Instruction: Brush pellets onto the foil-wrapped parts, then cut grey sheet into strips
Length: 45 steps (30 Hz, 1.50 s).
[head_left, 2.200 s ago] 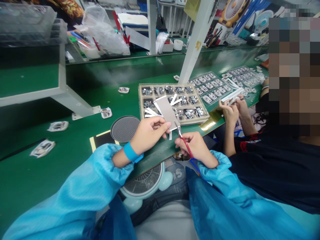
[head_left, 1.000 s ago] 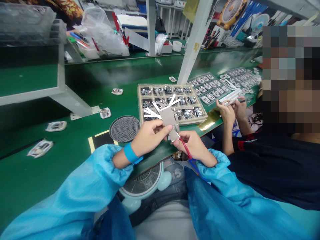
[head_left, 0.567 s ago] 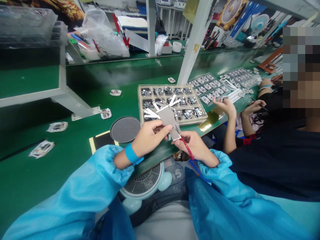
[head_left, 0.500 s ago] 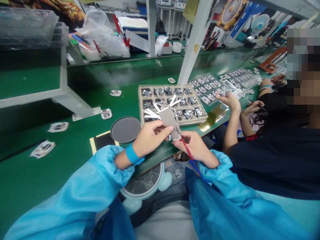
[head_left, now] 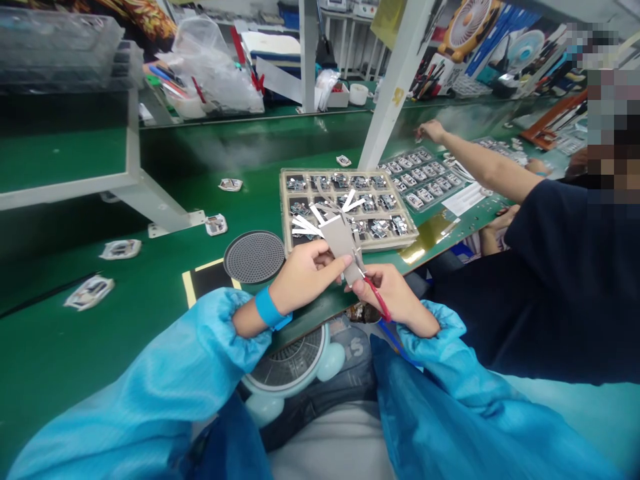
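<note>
My left hand (head_left: pixel 311 273) is closed on a flat grey sheet (head_left: pixel 339 239), its thumb lying across the front. A pair of red-handled scissors (head_left: pixel 376 298) is gripped in my right hand (head_left: pixel 393 297), with the blades up along the sheet's right side. Whether the blades are cutting into it I cannot tell. Just beyond the sheet lie white strips (head_left: pixel 306 225), over the near left part of a compartment tray (head_left: pixel 373 241) that holds small electronic parts. Beside my left hand is a round dark perforated dish (head_left: pixel 255 256).
A co-worker's arm (head_left: pixel 483 160) stretches over trays of small white-framed parts (head_left: pixel 425 193) at right. Several such parts (head_left: pixel 90 293) lie along the left. A slanted post (head_left: pixel 393 93) rises behind the tray; a shelf leg (head_left: pixel 163 200) stands at left. A fan (head_left: pixel 290 363) sits below the table edge.
The co-worker's arm has reached forward and left across the trays. My hands keep almost the same pose on the sheet and scissors; the view has shifted slightly.
</note>
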### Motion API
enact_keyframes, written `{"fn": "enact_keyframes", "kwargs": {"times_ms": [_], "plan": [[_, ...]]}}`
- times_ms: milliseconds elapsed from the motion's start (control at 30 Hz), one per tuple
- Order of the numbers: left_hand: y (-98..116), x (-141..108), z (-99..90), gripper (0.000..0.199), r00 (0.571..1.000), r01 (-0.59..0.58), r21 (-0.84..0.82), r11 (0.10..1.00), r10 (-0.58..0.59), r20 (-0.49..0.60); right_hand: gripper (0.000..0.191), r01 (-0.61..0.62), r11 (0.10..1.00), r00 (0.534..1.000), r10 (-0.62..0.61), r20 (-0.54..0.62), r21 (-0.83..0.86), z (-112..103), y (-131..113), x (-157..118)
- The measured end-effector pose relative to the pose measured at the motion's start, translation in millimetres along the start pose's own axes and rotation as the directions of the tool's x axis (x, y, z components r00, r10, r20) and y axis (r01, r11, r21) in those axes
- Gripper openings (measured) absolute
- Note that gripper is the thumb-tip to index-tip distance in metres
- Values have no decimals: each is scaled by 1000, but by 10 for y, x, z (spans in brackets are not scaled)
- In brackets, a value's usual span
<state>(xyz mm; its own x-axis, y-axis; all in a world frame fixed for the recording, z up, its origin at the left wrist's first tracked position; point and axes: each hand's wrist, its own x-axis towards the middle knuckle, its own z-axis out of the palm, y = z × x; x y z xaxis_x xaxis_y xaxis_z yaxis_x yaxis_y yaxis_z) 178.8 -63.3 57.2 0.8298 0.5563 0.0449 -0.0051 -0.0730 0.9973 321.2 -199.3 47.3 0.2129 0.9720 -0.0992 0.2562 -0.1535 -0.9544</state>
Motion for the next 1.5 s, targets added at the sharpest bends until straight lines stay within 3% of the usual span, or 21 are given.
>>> {"fn": "enact_keyframes", "kwargs": {"times_ms": [333,567,700,833,1033,1267,1433,1500], "plan": [[-1,4,-48,26,999,27,102,994,-30,35,63,14,996,999,-18,40,86,1,31,-8],[32,27,-79,21,999,18,103,995,-23,42,59,-147,987,988,150,-41,71,26,29,3],[52,33,-93,20,993,38,103,994,-49,106,53,-101,990,994,104,-32,97,18,26,17],[59,27,-82,21,993,56,90,994,-66,103,52,-140,984,987,148,-69,113,19,32,21],[55,10,-69,21,984,67,100,993,-83,160,49,-60,992,998,60,1,109,-2,6,33],[87,32,-102,26,1000,-1,112,994,-2,22,59,-91,993,995,93,-23,79,-9,10,3],[81,28,-72,26,997,23,139,990,-32,65,65,-22,1000,1000,21,-10,-17,-28,25,24],[84,26,-75,27,998,20,145,989,-29,55,63,-55,998,998,55,-16,-4,-24,26,28]]}}
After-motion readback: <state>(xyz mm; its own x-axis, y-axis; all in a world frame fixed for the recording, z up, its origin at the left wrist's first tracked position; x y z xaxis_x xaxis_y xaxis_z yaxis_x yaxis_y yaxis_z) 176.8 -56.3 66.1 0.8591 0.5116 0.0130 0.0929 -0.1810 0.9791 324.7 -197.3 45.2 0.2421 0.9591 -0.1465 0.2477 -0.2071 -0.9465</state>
